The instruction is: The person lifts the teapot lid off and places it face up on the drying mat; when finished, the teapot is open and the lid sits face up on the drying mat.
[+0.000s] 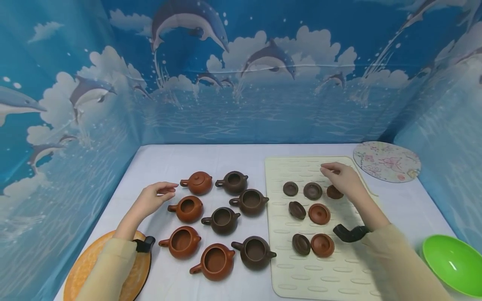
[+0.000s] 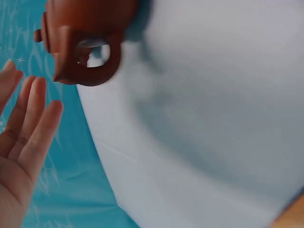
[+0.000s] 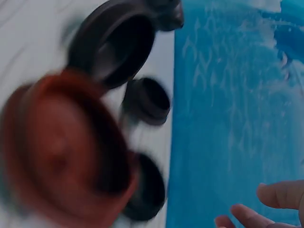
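My left hand (image 1: 148, 200) hovers left of a red-brown teapot (image 1: 198, 182) with its lid on, fingers near the handle and holding nothing. In the left wrist view the fingers (image 2: 42, 135) are extended, apart from the handle (image 2: 97, 73). Over the cream mat (image 1: 297, 169), my right hand (image 1: 343, 179) holds nothing, thumb and fingers loosely bent. Beneath it a red-brown lid (image 1: 334, 192) is partly visible. Near it lie dark lids (image 1: 312, 191) and red-brown lids (image 1: 319, 214). In the right wrist view a red-brown lid (image 3: 61, 147) is blurred.
Lidless red-brown teapots (image 1: 215, 262) and dark teapots (image 1: 255, 252) stand on the white cloth left of the mat. A round orange board (image 1: 132, 278) lies under the left forearm. At far right are a green bowl (image 1: 452, 263) and a patterned oval board (image 1: 388, 161).
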Motion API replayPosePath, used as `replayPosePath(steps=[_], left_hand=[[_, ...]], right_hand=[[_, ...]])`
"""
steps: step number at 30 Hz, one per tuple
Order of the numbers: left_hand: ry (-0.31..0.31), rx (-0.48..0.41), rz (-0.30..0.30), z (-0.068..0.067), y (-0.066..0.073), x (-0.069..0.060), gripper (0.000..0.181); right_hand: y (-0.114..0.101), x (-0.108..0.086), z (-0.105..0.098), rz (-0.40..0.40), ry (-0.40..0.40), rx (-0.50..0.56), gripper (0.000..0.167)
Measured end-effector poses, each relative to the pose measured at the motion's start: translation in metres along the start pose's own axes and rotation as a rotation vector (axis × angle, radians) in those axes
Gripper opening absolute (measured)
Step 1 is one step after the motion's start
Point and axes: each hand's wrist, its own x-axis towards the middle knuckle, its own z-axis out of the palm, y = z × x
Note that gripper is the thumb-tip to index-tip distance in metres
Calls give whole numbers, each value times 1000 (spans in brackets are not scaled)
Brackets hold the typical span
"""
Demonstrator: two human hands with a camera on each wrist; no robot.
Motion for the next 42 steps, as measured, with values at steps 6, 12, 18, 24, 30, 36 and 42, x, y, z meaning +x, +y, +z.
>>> replayPosePath(steps=[6, 12, 18, 24, 30, 36, 42], left_hand=[[34, 3, -7, -3, 11, 22, 35], [4, -69, -49, 3, 11, 45, 40], [-48, -85, -95, 9, 8, 57, 39], [-95, -51, -102, 21, 11, 63, 36], [-68, -38, -100, 26, 12, 64, 31], [-46, -34, -102, 25, 12, 67, 29], [-38, -32, -125, 26, 12, 68, 29]], right_hand=[[-60, 20, 29, -94, -97, 138, 49], [-123, 44, 78, -195, -155, 218, 39], [-172, 58, 136, -220, -245, 277, 33], [-204, 62, 182, -253, -303, 205, 26], [-222, 62, 210, -271, -298, 91, 24], [-231, 62, 225, -318, -298, -14, 25], [-236, 58, 230, -355, -267, -157, 25]])
